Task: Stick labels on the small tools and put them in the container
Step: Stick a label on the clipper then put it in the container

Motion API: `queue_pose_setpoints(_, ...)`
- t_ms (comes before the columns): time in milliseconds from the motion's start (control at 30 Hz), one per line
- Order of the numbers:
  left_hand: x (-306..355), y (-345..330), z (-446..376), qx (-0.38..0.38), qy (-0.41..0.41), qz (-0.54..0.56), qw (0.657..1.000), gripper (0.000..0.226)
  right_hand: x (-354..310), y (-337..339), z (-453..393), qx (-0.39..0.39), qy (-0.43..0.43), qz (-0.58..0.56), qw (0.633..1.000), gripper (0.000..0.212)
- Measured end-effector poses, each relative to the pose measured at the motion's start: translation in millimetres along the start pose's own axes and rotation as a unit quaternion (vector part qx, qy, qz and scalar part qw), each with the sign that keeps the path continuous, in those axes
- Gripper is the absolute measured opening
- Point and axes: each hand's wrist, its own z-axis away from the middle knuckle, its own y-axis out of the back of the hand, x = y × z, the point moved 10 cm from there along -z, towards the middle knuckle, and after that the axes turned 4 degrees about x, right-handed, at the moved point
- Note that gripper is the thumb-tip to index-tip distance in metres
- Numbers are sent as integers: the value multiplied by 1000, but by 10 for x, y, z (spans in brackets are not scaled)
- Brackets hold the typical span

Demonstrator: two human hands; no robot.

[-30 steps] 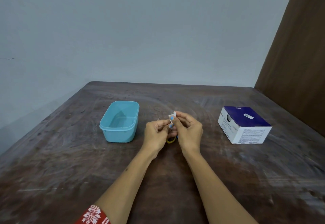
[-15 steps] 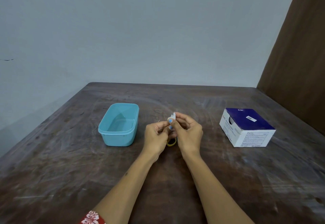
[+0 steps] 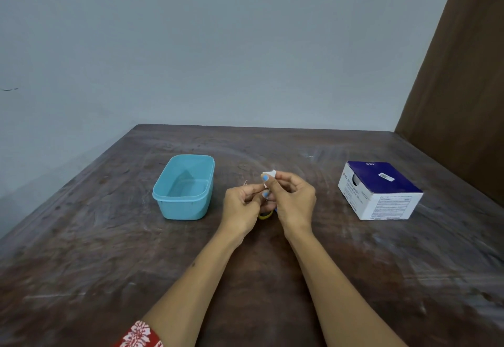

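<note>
Where the desk meets the pale wall along its far edge, its dark scratched wood carries three things in a row. Toward the left edge stands the light blue container, open-topped, with nothing visible inside. Near the middle of the desk, both hands meet just above the wood. The left hand has its fingers curled inward toward the right one, pinching something small that I cannot make out; a thin pale bit shows at its knuckles. The right hand pinches a small white label between its thumb and forefinger, the label poking up above the fingertips, the other fingers curled. Below and between the two hands a yellow ring-shaped part of a small tool peeks out, low by the wood; whether it rests there or is held I cannot tell. Toward the right edge, well apart from the hands, sits a white and dark blue cardboard box. A red patterned sleeve shows at the near edge.
</note>
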Motion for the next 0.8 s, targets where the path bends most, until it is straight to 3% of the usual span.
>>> queue_pose_setpoints(267, 10, -51, 62, -7, 5, -6, 1000, 24, -2, 62, 19, 2, -2, 17, 1000, 27)
queue_pose_setpoints(667, 11, -70, 87, -25, 4, -17, 1000, 23, -34, 102, 67, -5, -6, 21, 1000, 20)
queue_pose_setpoints(800, 26, -99, 107, -38, 4, -5, 999, 22, -57, 138, 62, 13, -4, 34, 999, 29)
